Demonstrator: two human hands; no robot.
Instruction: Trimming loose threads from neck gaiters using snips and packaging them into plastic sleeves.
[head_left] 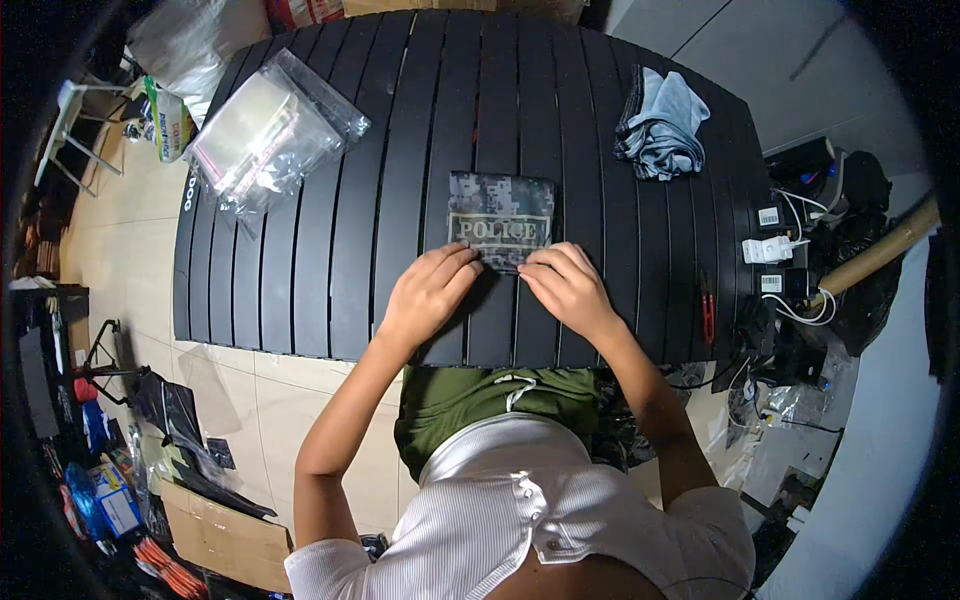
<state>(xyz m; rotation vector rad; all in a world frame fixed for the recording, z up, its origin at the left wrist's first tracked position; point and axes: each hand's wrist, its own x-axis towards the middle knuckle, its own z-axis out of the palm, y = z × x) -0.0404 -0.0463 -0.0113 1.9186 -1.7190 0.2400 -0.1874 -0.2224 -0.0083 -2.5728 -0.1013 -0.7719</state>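
Left hand (432, 290) and right hand (568, 288) seemingly pinch that camouflage cloth (502, 200) by its near edge; uneven tugging could skew it.

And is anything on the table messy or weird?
Nothing looks spilled or broken on the black table. But the blue cloth at the far right is bunched up, and the clear plastic bags at the far left lie crookedly. Both look untidy beside the flat camouflage piece at the left hand and right hand.
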